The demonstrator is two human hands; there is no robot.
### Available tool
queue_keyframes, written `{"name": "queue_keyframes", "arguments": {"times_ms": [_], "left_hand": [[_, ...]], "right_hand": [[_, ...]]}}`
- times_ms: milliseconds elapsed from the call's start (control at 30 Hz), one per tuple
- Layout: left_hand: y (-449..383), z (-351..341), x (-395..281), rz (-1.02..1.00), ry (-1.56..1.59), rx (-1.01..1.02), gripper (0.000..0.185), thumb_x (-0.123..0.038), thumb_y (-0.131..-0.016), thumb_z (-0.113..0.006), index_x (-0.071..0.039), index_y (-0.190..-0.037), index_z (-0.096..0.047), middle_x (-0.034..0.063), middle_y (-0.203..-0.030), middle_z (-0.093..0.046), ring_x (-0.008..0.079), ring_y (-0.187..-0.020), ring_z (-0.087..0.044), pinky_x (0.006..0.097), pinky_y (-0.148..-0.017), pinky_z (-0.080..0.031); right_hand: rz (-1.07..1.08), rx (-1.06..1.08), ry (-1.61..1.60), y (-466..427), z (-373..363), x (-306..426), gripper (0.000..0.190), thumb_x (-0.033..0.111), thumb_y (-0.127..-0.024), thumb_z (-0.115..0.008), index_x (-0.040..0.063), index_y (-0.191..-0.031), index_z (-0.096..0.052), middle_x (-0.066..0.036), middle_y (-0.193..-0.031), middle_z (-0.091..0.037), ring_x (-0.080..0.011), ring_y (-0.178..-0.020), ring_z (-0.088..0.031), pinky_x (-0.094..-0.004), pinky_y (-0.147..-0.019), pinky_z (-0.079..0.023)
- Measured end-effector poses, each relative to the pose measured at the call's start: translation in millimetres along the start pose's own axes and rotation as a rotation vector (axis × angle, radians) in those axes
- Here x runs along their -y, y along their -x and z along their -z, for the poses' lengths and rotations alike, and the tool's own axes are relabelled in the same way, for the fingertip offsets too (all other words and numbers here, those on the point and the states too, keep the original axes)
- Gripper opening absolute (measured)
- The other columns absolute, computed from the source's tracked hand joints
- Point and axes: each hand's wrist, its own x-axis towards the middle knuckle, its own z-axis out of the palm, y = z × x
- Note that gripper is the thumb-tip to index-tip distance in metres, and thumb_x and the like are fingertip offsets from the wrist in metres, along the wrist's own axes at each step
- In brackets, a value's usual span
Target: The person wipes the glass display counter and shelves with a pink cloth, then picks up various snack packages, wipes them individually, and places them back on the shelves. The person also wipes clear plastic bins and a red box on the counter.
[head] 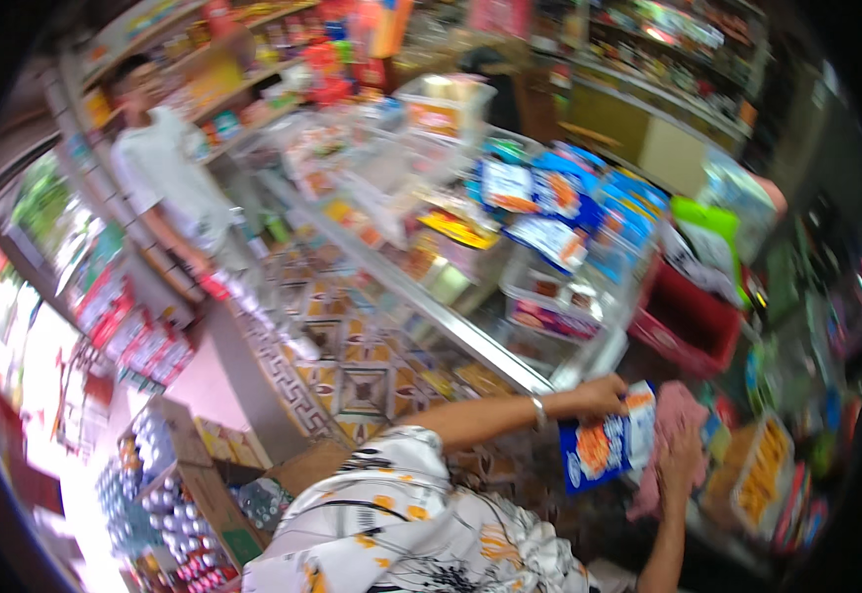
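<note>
My left hand (603, 397), with a bracelet at the wrist, grips the upper edge of a blue snack packet (595, 454) printed with orange food. The packet hangs beside the corner of a glass counter (468, 333). Just to its right, my right hand (679, 461) has a pink cloth (674, 404) bunched under its fingers. Part of the cloth lies against the packet's pale side; blur hides whether they touch. Similar blue and white packets (555, 191) lie heaped on the counter, near a clear plastic tub (553, 296) with a purple label.
A red plastic bin (686, 319) stands by the counter's end, near a tray of yellow packs (760, 474). A person in a white shirt (168, 170) stands beyond the counter. Cartons of bottles (179, 504) sit lower left on the patterned tile floor (357, 389).
</note>
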Motion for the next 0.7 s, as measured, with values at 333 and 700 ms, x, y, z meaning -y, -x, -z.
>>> {"name": "queue_keyframes", "arguments": {"times_ms": [333, 700], "left_hand": [[53, 4, -108, -0.701, -1.057, -0.559, 0.023, -0.015, -0.082, -0.063, -0.009, -0.104, -0.062, 0.0065, -0.083, -0.059, 0.0273, -0.077, -0.059, 0.0384, -0.071, -0.044], [60, -17, -38, -0.595, -0.712, -0.474, 0.048, -0.031, -0.092, -0.064, -0.001, -0.129, -0.058, 0.0247, -0.131, -0.055, 0.0403, -0.123, -0.052, 0.0500, -0.106, -0.038]], "right_hand": [[-0.485, -0.489, -0.369, 14, 4, -8, 0.033, 0.024, -0.097, -0.060, -0.007, -0.110, -0.064, -0.025, -0.109, -0.065, -0.0391, -0.101, -0.061, -0.0405, -0.091, -0.047], [-0.407, -0.374, -0.696, -45, 69, 66, 0.028, 0.024, -0.096, -0.062, 0.002, -0.112, -0.068, -0.018, -0.109, -0.067, -0.0289, -0.095, -0.064, -0.0408, -0.083, -0.050]]}}
